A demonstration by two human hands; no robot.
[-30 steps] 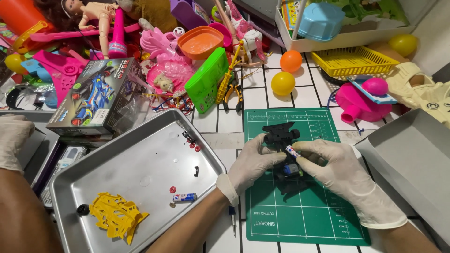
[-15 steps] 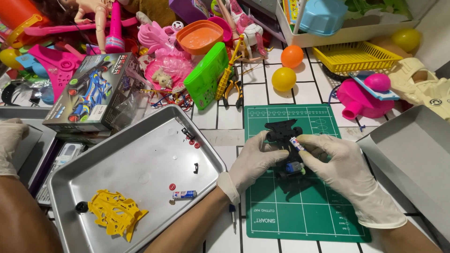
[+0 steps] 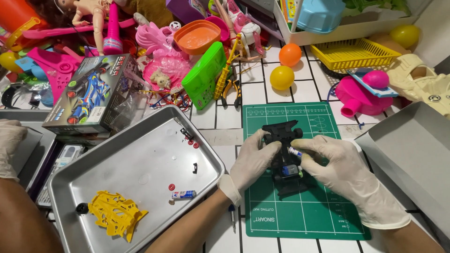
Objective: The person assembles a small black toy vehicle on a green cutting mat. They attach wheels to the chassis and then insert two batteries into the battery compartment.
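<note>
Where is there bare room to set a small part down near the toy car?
The metal tray is mostly bare in its middle, between the yellow car body and the red parts. The green cutting mat is free along its near edge, below both gloved hands. The far tabletop is crowded with toys.

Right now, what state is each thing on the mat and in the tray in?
Black toy car chassis: on the green cutting mat, steadied by the left hand.
Small battery: pinched by the right hand over the chassis.
Yellow car body: off, lying in the metal tray.
Second battery: loose in tray.
</note>
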